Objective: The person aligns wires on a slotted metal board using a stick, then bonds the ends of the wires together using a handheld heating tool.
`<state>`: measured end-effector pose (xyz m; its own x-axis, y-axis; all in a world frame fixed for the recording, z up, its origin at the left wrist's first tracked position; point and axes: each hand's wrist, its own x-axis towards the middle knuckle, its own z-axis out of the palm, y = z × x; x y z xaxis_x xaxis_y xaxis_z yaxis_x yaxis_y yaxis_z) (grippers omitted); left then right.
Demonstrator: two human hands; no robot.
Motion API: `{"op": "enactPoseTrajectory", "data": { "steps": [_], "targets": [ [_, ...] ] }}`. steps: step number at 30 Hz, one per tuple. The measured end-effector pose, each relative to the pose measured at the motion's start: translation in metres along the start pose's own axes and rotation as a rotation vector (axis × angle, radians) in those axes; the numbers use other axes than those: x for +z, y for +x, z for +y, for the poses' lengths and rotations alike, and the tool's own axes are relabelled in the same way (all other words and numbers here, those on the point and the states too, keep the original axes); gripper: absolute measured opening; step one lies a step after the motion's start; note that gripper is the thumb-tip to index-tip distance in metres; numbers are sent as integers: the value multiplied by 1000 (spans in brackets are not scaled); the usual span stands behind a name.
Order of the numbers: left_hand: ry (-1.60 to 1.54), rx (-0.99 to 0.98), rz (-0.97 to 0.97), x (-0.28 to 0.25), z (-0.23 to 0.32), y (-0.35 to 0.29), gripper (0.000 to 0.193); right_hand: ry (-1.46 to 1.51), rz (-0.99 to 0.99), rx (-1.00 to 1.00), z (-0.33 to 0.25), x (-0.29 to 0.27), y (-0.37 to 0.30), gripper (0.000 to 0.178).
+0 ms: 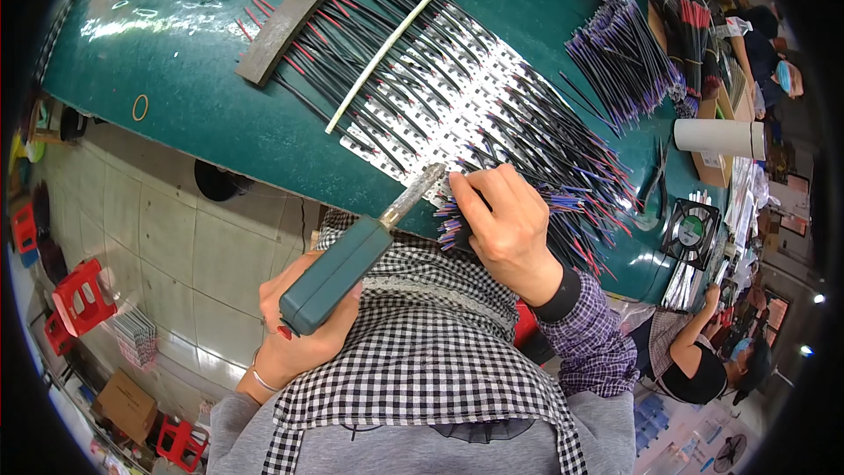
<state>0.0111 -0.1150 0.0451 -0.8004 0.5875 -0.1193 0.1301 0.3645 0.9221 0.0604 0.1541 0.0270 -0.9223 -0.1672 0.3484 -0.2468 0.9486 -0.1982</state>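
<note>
My left hand [299,317] is wrapped round a dark green soldering gun [338,274]. Its metal tip [427,178] meets the near corner of a sheet of white circuit boards [479,104]. Right beside the tip, my right hand [510,224] is closed with its fingertips low over that corner; what it pinches is too small to make out. Black wires with red and blue ends [563,154] fan out from the boards toward the right. More black wires [352,31] run off the left side, under a pale thin rod [400,42] and a dark flat bar [299,13].
The green table [176,53] carries a bundle of purple-ended wires [624,53], pliers [655,178], a white cylinder [716,137] and a small fan [692,233] on the right. Rubber bands [141,107] lie about. Co-workers sit at the far right; red stools [83,299] stand at left.
</note>
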Motion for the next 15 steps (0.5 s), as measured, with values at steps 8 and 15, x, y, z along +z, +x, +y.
{"op": "enactPoseTrajectory", "data": {
  "steps": [8,15],
  "targets": [
    [30,39,38,4,4,4,20,11,13,-12,2,1,-1,27],
    [4,21,29,3,6,5,18,-21,29,-25,2,4,0,24]
  ]
}}
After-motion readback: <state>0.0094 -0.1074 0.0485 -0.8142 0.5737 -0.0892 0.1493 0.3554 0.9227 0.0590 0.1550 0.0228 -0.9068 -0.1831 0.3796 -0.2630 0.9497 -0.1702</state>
